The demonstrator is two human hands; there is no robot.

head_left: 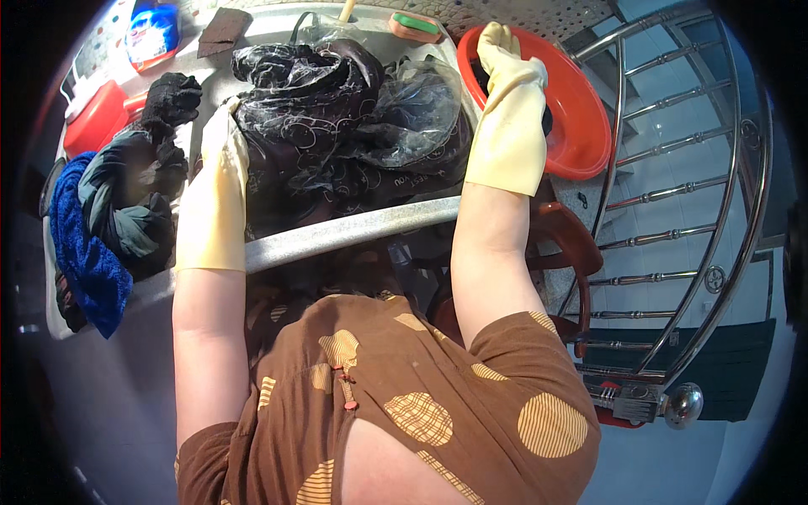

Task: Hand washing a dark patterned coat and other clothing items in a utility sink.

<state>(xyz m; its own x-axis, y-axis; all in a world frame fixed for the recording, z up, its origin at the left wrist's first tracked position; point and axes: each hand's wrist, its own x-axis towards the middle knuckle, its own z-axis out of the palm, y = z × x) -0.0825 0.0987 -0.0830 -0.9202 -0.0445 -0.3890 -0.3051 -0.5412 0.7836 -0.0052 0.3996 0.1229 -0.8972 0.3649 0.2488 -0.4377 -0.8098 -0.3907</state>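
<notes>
My left hand (223,151), in a cream rubber glove, reaches to the left edge of a wet, glossy black printed cloth (311,101) heaped in a pale stone washbasin (353,225). Its fingertips are hard to make out against the cloth. On the right, my right hand (502,55), gloved alike, reaches across a round red plastic basin (581,109). Its fingers are bent together over the basin's far rim. Something dark lies inside the basin, partly hidden behind the glove. A sheer, shiny part (417,109) of the dark heap spreads toward the red basin.
Twisted grey-green cloth (126,202) and a blue towel (88,244) hang over the left edge. Behind them are a red scoop (97,118) and a blue bag (153,35). A brush (414,27) lies at the back. A metal railing (673,194) and brown chair (564,240) stand right.
</notes>
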